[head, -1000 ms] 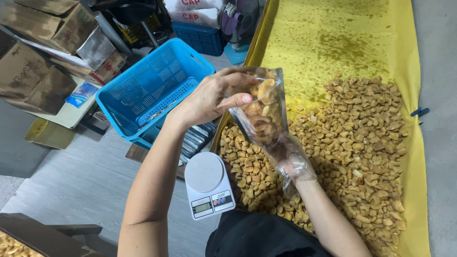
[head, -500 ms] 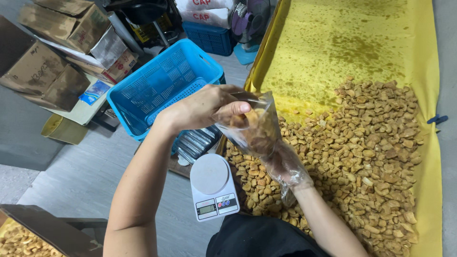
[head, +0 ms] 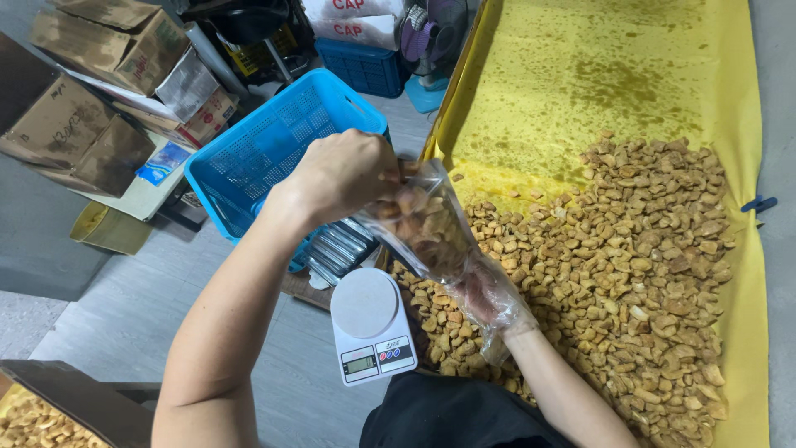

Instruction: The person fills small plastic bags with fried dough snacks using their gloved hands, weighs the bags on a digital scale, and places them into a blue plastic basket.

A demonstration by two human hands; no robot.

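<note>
Our left hand (head: pixel 344 174) was closed on the top of a clear bag (head: pixel 423 228) of fried snacks, above the snack pile (head: pixel 630 274). Our gloved right hand (head: pixel 485 294) cupped the bag from beneath, beside the scale (head: pixel 369 323).

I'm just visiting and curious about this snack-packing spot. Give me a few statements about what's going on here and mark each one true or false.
1. The left hand grips the top of a clear plastic bag holding golden snack pieces. True.
2. The right hand is bare. False: it wears a clear plastic glove.
3. The white kitchen scale has a bag on its platform. False: nothing lies on it.
4. A blue plastic basket stands to the left of the yellow sheet. True.
</note>
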